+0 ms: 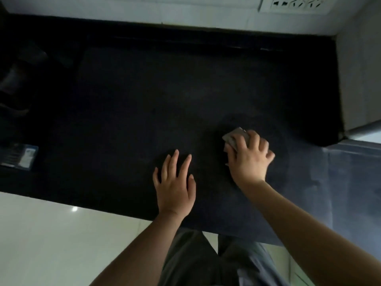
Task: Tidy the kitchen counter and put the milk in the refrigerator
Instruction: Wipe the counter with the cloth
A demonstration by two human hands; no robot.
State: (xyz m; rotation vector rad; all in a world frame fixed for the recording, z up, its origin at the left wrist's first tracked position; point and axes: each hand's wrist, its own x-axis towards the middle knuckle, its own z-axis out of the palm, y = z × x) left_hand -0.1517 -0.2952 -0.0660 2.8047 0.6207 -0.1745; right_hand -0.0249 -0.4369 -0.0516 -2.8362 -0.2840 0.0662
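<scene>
Clamps a cloth [235, 138] to the counter [144, 96] under the right hand [250, 159], right of centre and nearer the front edge. Bends the fingers over the cloth's top with knuckles raised, thumb at its left side, gripping and pressing at once. Leaves a grey corner showing past the fingertips: soft, folded into a thick pad, blurred at the edges. Comes in from lower right on a bare forearm, wrist nearly straight.

Lays the left hand [175, 186] flat on the counter just beside, to the left and apart from the cloth. Spreads the fingers straight, palm down, holding nothing.

Underneath, a dark matt slab, long and rectangular, faintly streaked and paler at its right end. At its far left edge, a blue-and-white pack [19, 156], flat and boxy, print too dim to read. Further left, dark shapes too shadowed to tell.

Behind, a pale tiled wall [144, 11] with a pierced white grille [296, 3]. To the right, a pale upright panel [360, 79]. Below, a glossy light floor [41, 244] and grey trousers [195, 254].
</scene>
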